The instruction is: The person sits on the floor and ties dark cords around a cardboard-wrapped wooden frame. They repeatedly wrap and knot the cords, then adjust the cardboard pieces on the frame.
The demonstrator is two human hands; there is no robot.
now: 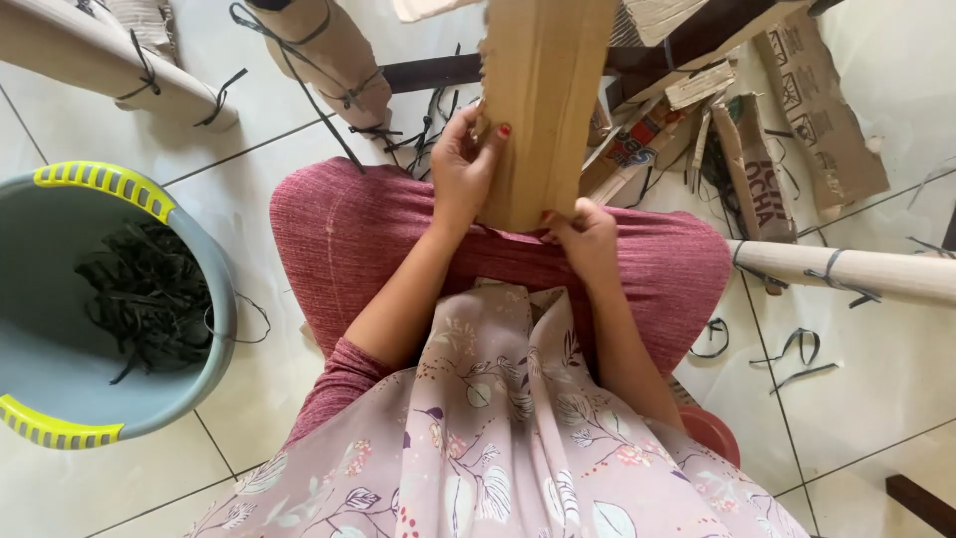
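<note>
On the lap, against the red-trousered thighs: folded cardboard piece (543, 100), long axis upright, top end running out of view, bottom edge resting at the knees for support. Left hand (463, 169) clasps its left edge; right hand (588, 239) pinches the lower right corner, apparently steadying it. Grey bucket (214, 299) of dark strips (144, 299) stands on the floor tiles at left.

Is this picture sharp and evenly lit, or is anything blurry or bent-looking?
Head view: soft, even daylight, faint sheen on the floor tiles; both hands, left hand and right hand, and the cardboard piece look sharp; the wide lens curves the tile lines near the grey tub.
</note>
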